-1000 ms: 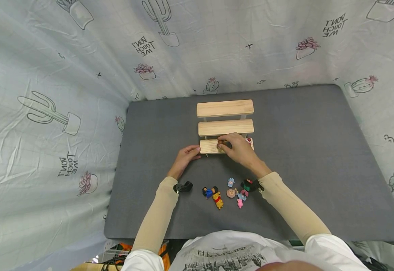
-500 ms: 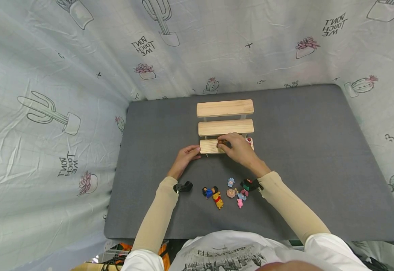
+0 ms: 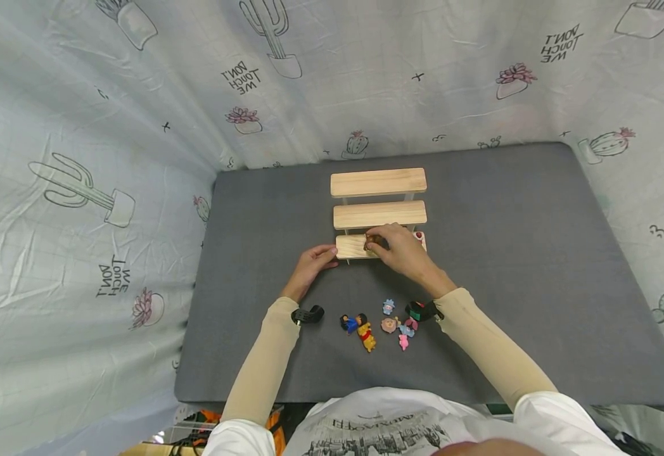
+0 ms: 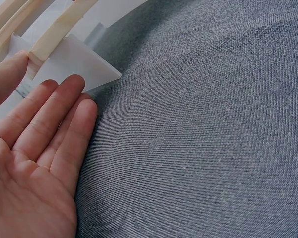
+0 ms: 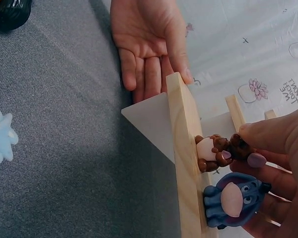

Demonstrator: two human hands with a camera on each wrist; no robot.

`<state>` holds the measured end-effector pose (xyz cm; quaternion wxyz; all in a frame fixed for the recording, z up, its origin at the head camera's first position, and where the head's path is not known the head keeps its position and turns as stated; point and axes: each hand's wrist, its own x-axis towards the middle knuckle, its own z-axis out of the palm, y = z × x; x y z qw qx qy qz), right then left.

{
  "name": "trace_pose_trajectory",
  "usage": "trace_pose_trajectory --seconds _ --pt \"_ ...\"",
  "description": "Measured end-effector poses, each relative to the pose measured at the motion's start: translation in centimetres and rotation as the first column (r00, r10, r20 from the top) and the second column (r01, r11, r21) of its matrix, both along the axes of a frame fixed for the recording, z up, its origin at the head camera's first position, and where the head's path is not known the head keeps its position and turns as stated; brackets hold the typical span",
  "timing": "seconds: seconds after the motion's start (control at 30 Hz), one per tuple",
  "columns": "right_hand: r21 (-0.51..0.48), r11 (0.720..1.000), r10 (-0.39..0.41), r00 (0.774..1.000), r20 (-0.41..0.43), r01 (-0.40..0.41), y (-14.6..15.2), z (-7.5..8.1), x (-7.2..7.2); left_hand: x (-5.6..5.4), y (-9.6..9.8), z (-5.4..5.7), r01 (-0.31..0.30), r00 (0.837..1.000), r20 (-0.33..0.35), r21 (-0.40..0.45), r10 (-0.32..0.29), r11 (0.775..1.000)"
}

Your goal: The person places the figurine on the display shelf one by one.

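I see no shift, so work seems paused: right hand still pinches the glossy brown bear figurine, apparently seated on the pale wooden front board; left hand, straight-fingered, touches the board's end.

Right of the 3-board stand, we have room over the gray tabletop; the left hand blocks the stand's left end, and the donkey figure obstructs us just beside the brown figure.
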<state>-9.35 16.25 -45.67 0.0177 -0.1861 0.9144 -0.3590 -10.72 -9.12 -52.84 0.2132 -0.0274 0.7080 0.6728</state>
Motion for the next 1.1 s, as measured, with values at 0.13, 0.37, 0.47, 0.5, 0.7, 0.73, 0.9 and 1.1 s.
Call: trace_pose_trajectory --seconds 0.13,0.37,0.47,0.5,0.7,0.73,0.9,1.1 --pt "0.01 1.0 -0.002 1.0 0.005 0.002 0.1 0.2 0.1 0.0 0.0 0.1 -0.003 1.0 0.001 0.008 0.003 1.0" --pt "0.03 0.999 -0.02 0.999 -0.04 0.021 0.3 0.7 0.4 0.0 -0.1 0.2 0.012 1.0 0.004 0.004 -0.012 1.0" --pt "0.018 1.0 -0.024 0.997 -0.069 0.025 0.3 1.3 0.7 0.0 -0.1 0.2 0.016 1.0 0.002 0.0 -0.016 1.0" --pt "0.008 1.0 -0.021 0.997 -0.08 0.022 0.3 1.6 0.8 0.0 -0.1 0.2 0.013 1.0 0.001 -0.001 -0.013 1.0" --pt "-0.1 0.995 0.005 0.991 -0.137 -0.019 -0.1 3.3 1.5 0.0 -0.1 0.1 0.006 1.0 0.0 -0.01 -0.006 1.0" --pt "-0.117 0.993 0.015 0.99 -0.139 -0.032 -0.2 3.5 1.7 0.0 -0.1 0.1 0.006 1.0 0.0 -0.013 -0.006 1.0" --pt "-0.192 0.977 0.072 0.991 -0.11 -0.092 -0.7 4.6 2.5 -0.1 0.0 0.1 0.005 1.0 0.005 -0.012 -0.005 1.0" --pt "-0.217 0.963 0.151 0.987 -0.063 -0.161 -1.5 4.3 3.6 -0.1 0.0 0.0 -0.001 1.0 0.015 -0.017 0.001 1.0"
